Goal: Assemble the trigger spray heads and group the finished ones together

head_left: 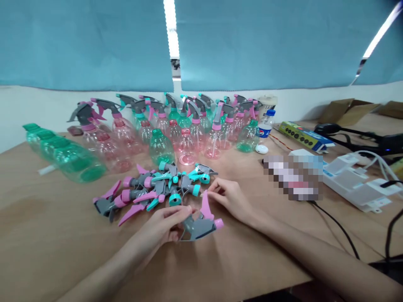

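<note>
My left hand (pixel 171 222) is closed around a grey spray head (pixel 198 228) with a pink trigger and nozzle, held low over the table's near side. My right hand (pixel 231 199) is beside the tip of that trigger, thumb and fingers pinched together; what is between them, if anything, I cannot make out. Just beyond both hands lies a loose pile of spray heads (pixel 162 186), grey with pink or turquoise parts. Behind the pile stand several clear pink bottles (pixel 188 149) and green bottles (pixel 161 147), some open-necked and some topped with spray heads.
Green bottles (pixel 78 161) lie on their sides at the left. To the right are a blurred-out object (pixel 292 176), a white power strip (pixel 352 180), a yellow-green box (pixel 302 136), black cables (pixel 336 224) and a bottle with a blue cap (pixel 267 121). An open cardboard box (pixel 349 111) stands behind.
</note>
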`<state>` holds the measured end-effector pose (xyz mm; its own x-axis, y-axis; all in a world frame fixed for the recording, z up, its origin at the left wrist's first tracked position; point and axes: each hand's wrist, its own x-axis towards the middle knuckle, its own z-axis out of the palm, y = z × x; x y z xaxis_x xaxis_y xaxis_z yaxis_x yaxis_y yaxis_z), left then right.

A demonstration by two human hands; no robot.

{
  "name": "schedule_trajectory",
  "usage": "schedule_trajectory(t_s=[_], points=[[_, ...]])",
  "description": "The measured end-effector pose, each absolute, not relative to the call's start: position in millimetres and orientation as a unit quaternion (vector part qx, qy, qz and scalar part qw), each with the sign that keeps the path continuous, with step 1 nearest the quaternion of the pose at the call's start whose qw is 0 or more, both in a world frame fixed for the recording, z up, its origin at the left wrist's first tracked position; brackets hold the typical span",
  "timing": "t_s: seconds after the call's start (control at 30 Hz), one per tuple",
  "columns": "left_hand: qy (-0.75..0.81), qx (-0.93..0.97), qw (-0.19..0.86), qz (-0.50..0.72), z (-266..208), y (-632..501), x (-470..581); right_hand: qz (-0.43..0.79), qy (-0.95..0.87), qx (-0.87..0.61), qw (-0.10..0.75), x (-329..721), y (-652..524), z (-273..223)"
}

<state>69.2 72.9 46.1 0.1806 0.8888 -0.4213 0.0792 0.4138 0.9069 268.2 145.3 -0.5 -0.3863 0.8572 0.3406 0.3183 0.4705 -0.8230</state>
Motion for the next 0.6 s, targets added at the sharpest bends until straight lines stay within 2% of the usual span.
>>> schedule_trajectory(t_s=[0.07,0.17,0.3,0.43,0.5,0.6], points=[[0.530,0.380,0.685,0.324,45.9,72.9,72.9,0.339,-0.758,-0.393,0.395,270.9,149.1,-0.9],[0.530,0.410,0.662,0.337,48.3,75.6,75.9,0.339,-0.742,-0.404,0.413,274.9,153.4,-0.2],[0.529,0.558,0.535,0.350,45.8,79.5,79.1,0.295,-0.717,-0.406,0.485,275.9,144.7,10.6],[0.517,0.680,0.371,0.364,31.2,80.7,84.8,0.265,-0.745,-0.369,0.488,267.3,120.9,20.4],[0.493,0.730,0.301,0.365,21.9,81.2,86.8,0.288,-0.746,-0.356,0.483,261.6,112.9,18.4],[0.477,0.736,0.283,0.389,11.8,81.8,86.6,0.328,-0.744,-0.339,0.473,257.6,112.9,10.5]])
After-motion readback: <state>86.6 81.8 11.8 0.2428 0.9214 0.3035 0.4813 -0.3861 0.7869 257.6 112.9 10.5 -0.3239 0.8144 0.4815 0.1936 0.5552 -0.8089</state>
